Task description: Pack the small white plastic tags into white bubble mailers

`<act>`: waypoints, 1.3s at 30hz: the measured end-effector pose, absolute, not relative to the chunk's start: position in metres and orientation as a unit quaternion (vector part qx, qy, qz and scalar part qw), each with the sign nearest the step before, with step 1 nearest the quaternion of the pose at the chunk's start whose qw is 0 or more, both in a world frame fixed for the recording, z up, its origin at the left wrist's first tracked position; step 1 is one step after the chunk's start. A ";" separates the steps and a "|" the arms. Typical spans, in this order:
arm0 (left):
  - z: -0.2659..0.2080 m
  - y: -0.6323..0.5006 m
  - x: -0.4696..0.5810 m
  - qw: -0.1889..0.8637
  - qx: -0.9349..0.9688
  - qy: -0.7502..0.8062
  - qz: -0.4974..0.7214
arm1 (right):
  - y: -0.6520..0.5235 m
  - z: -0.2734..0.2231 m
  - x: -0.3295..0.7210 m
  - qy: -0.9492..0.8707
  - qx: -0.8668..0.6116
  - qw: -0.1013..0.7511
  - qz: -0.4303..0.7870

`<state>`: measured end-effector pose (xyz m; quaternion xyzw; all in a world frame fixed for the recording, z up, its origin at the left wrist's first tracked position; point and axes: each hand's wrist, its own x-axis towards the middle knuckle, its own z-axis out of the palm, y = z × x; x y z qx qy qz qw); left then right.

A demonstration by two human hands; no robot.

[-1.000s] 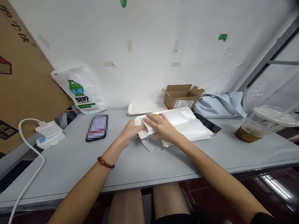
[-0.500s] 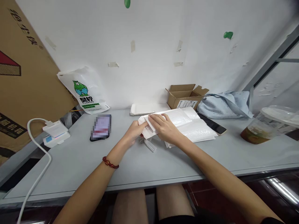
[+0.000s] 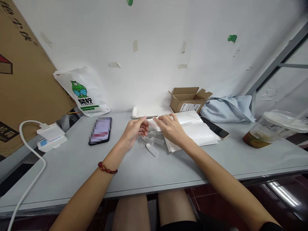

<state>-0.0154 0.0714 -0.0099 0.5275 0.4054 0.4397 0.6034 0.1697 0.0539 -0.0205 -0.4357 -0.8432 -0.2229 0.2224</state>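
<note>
A white bubble mailer (image 3: 154, 124) is held near the middle of the table, its narrow end toward the left. My right hand (image 3: 172, 128) is closed over its upper side, fingers bent down on it. My left hand (image 3: 136, 131) is at the mailer's left corner, thumb and curled fingers closed there; the contact is small. Just below the hands lie several small translucent plastic bottles (image 3: 152, 150) with thin loops, partly covered by the hands. More white bubble mailers (image 3: 199, 133) lie stacked under and right of my right hand.
A phone (image 3: 101, 131) lies left, another phone (image 3: 215, 127) right of the mailers. Behind stand a white box lid or tray (image 3: 144, 112), a small open carton (image 3: 184, 104) and a blue cloth bag (image 3: 227, 109). A drink cup (image 3: 261, 131) stands right; a white cable (image 3: 42, 160) runs left.
More small bottles now lie on the table below the mailer. My left hand has slid left to the mailer's corner. The whole view has shifted slightly.
</note>
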 end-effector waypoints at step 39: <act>-0.016 0.102 0.058 0.644 0.436 0.485 0.399 | 0.084 -0.023 0.213 -0.655 -0.694 0.236 -0.186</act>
